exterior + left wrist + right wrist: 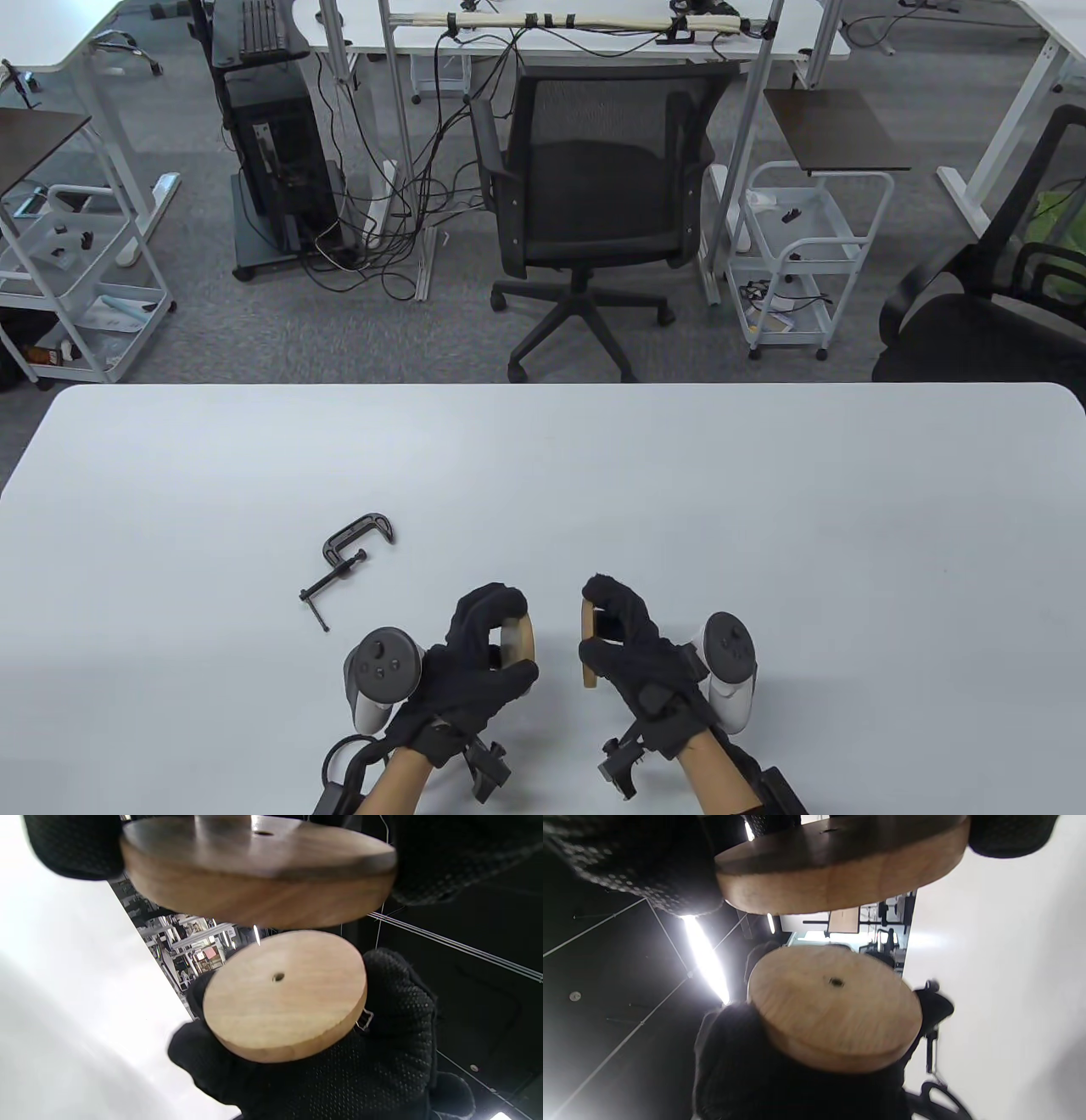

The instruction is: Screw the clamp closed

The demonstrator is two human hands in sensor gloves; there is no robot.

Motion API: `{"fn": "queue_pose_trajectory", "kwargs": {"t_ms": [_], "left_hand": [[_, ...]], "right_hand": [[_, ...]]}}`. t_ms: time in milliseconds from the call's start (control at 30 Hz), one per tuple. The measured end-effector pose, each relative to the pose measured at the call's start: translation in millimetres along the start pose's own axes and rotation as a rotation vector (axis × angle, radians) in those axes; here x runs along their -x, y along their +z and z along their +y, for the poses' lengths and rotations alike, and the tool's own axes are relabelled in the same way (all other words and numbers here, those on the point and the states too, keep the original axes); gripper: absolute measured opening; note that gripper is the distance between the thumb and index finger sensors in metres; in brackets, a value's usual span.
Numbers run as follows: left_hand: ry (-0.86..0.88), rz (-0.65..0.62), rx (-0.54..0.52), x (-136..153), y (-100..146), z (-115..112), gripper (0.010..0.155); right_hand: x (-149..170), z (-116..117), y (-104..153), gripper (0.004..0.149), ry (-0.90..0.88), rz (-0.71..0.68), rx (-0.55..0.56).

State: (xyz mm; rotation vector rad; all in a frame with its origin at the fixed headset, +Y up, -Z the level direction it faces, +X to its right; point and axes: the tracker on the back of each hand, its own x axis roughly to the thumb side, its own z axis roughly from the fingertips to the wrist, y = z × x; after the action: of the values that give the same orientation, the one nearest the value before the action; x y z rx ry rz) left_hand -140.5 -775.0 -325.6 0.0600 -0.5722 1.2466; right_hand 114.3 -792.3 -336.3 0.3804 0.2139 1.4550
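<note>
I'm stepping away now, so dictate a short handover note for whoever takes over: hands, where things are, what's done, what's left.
Left hand grips one wooden disc on edge; right hand grips the second wooden disc on edge. The discs face each other above the table, a gap between them.
The C-clamp lies untouched on the table, ahead and left of the left hand, its screw backed out.
Done: both discs picked up.
Left: probably bring the discs together, fit the clamp over them and screw it shut.

We're in an office: behind the black mesh chair (pixel 594 195) stand white desks (pixel 585 38), left of it a computer tower (pixel 276 161), right a trolley (pixel 802 255).
</note>
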Motion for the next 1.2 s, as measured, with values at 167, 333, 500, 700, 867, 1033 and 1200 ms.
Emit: {"fn": "queue_pose_trajectory", "kwargs": {"t_ms": [167,333,500,700,867,1033,1200], "left_hand": [[0.009,-0.015,0.047,-3,-5,-13,0.083],[0.048,-0.025,0.030,-4,-5,-18,0.083],[0.055,-0.027,-0.002,-4,-3,-14,0.082],[0.076,-0.017,-0.021,-4,-1,-13,0.085],[0.046,-0.017,-0.007,-9,1,-17,0.087],[-0.001,-0.047,0.034,-15,1,-23,0.089],[-0.046,-0.080,0.077,-21,3,-31,0.095]], "right_hand": [[5,16,0,0.084,-0.056,0.047,-0.062],[12,27,0,0.086,-0.203,0.055,-0.124],[17,33,0,0.090,-0.217,0.069,-0.149],[18,36,3,0.088,-0.293,0.117,-0.175],[19,37,5,0.088,-0.349,0.144,-0.200],[18,36,5,0.093,-0.349,0.160,-0.234],[17,32,7,0.090,-0.313,0.181,-0.221]]}}
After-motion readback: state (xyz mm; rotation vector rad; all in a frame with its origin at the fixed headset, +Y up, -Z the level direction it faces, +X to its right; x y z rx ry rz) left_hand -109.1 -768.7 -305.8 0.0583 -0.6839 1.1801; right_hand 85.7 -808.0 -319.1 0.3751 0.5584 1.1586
